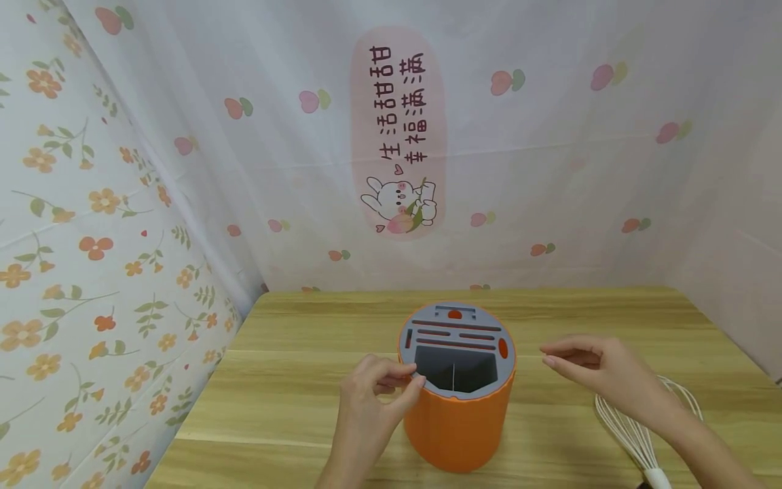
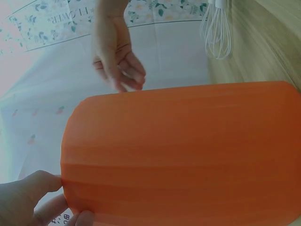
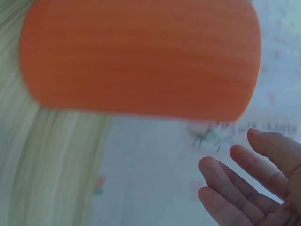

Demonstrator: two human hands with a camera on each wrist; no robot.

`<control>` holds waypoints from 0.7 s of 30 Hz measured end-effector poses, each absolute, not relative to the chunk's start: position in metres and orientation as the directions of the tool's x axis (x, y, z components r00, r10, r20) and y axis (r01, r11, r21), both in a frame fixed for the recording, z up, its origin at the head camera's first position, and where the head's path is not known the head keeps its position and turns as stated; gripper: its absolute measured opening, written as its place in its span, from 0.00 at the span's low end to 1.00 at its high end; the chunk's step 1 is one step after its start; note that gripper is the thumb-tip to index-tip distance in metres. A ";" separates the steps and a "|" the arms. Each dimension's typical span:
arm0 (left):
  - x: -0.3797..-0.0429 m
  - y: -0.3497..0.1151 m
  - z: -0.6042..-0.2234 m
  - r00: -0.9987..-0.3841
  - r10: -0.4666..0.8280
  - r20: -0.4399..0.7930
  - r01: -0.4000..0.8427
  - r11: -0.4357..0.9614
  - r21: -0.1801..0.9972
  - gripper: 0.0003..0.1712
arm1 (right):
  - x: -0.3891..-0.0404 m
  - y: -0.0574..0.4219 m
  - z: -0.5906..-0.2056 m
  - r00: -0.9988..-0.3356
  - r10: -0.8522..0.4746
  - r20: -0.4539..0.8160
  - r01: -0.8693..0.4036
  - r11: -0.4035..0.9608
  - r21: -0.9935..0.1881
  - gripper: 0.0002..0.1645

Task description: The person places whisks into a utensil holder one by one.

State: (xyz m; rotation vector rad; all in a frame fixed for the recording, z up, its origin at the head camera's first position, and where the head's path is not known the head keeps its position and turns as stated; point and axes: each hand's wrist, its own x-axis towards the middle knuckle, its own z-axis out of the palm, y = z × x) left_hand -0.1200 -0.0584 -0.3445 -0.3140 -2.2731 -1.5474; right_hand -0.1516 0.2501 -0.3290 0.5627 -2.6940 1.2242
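Observation:
An orange cylindrical utensil holder (image 1: 455, 435) stands upright on the wooden table. Its grey slotted top (image 1: 489, 387) has narrow slits, small round and oval holes and a large dark opening split by a thin divider. At the near left of the rim, my left hand (image 1: 375, 401) grips the edge with thumb and fingertips; the left wrist view shows these fingers (image 2: 44, 186) at the holder's end. To the right, apart from the holder, hovers my right hand (image 1: 601, 370), its fingers loosely bent and holding nothing. Both wrist views show the holder's plain orange side (image 3: 141, 56).
A whisk (image 1: 635, 435) with white wires and a white handle lies on the table (image 1: 293, 394) at the right, partly under my right forearm. White curtains with fruit prints (image 1: 519, 170) hang behind the table, and a flowered cloth (image 1: 91, 305) hangs at the left.

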 end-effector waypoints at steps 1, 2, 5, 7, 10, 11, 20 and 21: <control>-0.120 -0.058 -0.344 -0.909 -0.023 0.416 0.378 0.372 0.848 0.07 | -0.153 0.257 -0.332 -0.926 -0.281 0.254 -0.376 0.607 -0.700 0.11; -0.120 -0.059 -0.344 -0.912 -0.022 0.409 0.372 0.374 0.850 0.07 | -0.155 0.264 -0.335 -0.929 -0.281 0.241 -0.367 0.612 -0.701 0.11; -0.120 -0.059 -0.344 -0.917 -0.020 0.397 0.361 0.377 0.853 0.07 | -0.160 0.285 -0.346 -0.933 -0.295 0.208 -0.353 0.628 -0.693 0.10; -0.120 -0.059 -0.344 -0.917 -0.018 0.398 0.361 0.381 0.851 0.07 | -0.161 0.298 -0.354 -0.931 -0.314 0.186 -0.352 0.641 -0.682 0.10; -0.120 -0.060 -0.345 -0.914 -0.016 0.406 0.369 0.389 0.844 0.08 | -0.162 0.317 -0.364 -0.929 -0.348 0.128 -0.339 0.655 -0.676 0.12; -0.120 -0.060 -0.345 -0.912 -0.015 0.411 0.372 0.391 0.842 0.08 | -0.161 0.323 -0.368 -0.925 -0.364 0.111 -0.336 0.645 -0.686 0.13; -0.120 -0.062 -0.346 -0.906 -0.019 0.423 0.381 0.398 0.834 0.07 | -0.149 0.362 -0.398 -0.908 -0.417 0.026 -0.308 0.628 -0.715 0.14; -0.120 -0.062 -0.346 -0.907 -0.019 0.421 0.380 0.398 0.835 0.07 | -0.147 0.365 -0.400 -0.909 -0.416 0.025 -0.310 0.634 -0.708 0.13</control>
